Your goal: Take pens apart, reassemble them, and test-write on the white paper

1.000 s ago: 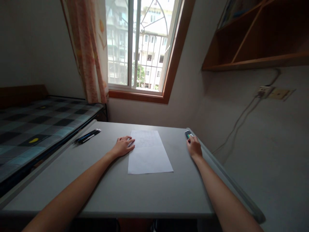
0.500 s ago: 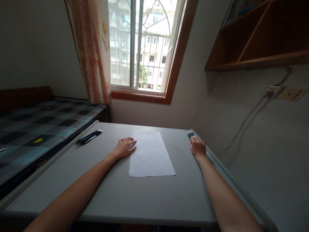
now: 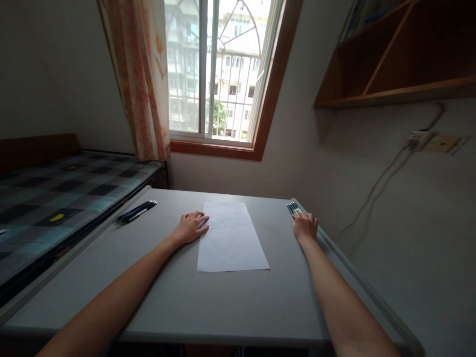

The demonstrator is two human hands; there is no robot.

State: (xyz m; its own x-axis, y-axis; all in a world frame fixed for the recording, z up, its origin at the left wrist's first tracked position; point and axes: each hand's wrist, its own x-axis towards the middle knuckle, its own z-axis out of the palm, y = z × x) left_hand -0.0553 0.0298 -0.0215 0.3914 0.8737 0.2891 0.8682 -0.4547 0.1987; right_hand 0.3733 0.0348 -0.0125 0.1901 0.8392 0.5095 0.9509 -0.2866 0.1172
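Observation:
A sheet of white paper (image 3: 232,248) lies on the grey table, with faint lines of writing on its far half. My left hand (image 3: 192,227) rests flat at the paper's left edge, open, its fingers spread and the tips on the sheet. Near the table's far right corner lies a row of several slim pens (image 3: 292,208) with bits of green and yellow. My right hand (image 3: 305,227) is closed at their near ends, fingers curled over them. Its fingertips are partly hidden, and how many pens it grips I cannot make out.
Several dark pens (image 3: 137,212) lie bunched at the table's left side. The table (image 3: 230,302) has raised side rims. A bed with a checked cover (image 3: 100,173) stands to the left, a window (image 3: 213,74) ahead. A wooden shelf (image 3: 401,91) hangs at upper right.
My right hand has drawn back slightly toward me along the pens, so more of them shows, coloured parts included. My left hand stays on the paper. The view has shifted a little.

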